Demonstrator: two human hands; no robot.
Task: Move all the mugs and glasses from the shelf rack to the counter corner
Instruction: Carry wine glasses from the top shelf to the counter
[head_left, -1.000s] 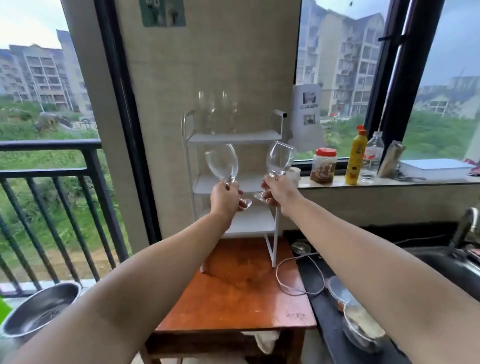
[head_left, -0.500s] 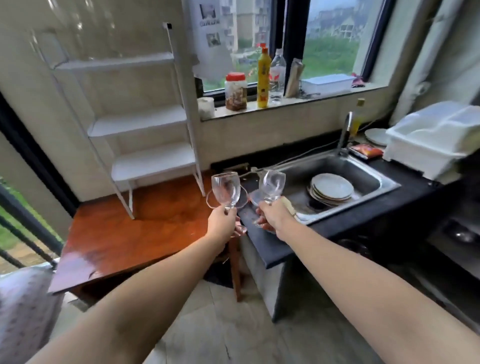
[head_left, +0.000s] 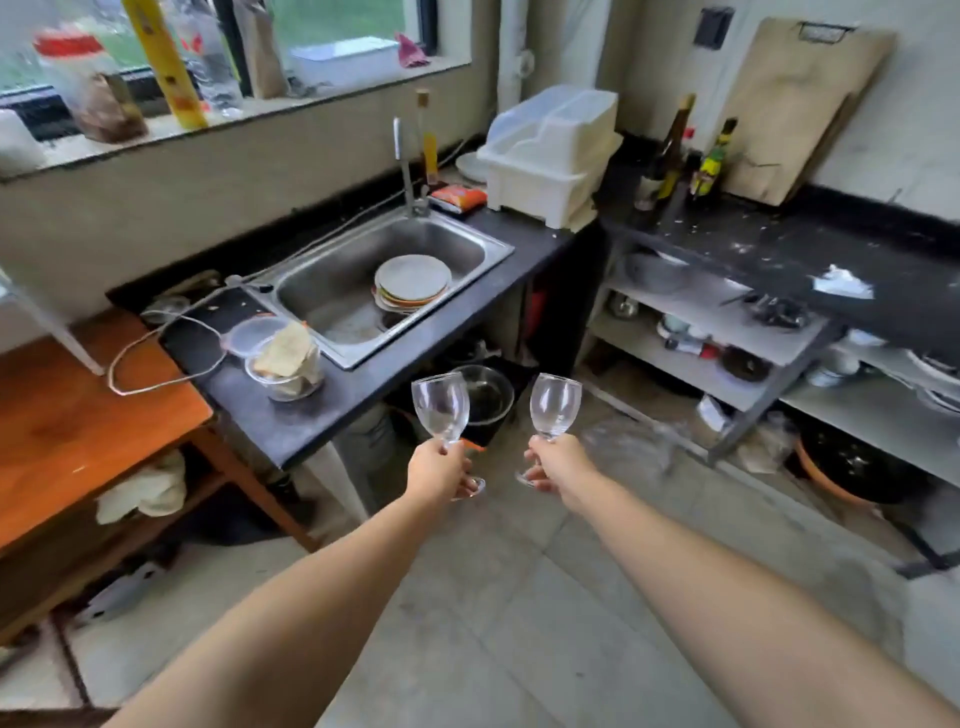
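My left hand (head_left: 439, 470) grips the stem of a clear wine glass (head_left: 440, 408), held upright over the floor in front of the sink counter. My right hand (head_left: 558, 465) grips the stem of a second clear wine glass (head_left: 555, 405), also upright, a short way to the right. Both glasses look empty. The black counter (head_left: 769, 249) runs along the right wall and meets the sink counter at a corner beyond the glasses. Only one white leg of the shelf rack (head_left: 47, 327) shows at the left edge.
A steel sink (head_left: 332, 296) holds stacked plates (head_left: 413, 283). A white dish rack (head_left: 556, 156) and bottles (head_left: 670, 150) stand near the corner, a cutting board (head_left: 795, 104) leans on the wall. Plastic containers (head_left: 283, 358) sit left of the sink. An orange table (head_left: 78, 431) stands left. Open shelves lie under the right counter.
The view has swung right from the shelf rack to the sink and corner counter. Both hands carried the wine glasses away from the rack, over the floor.
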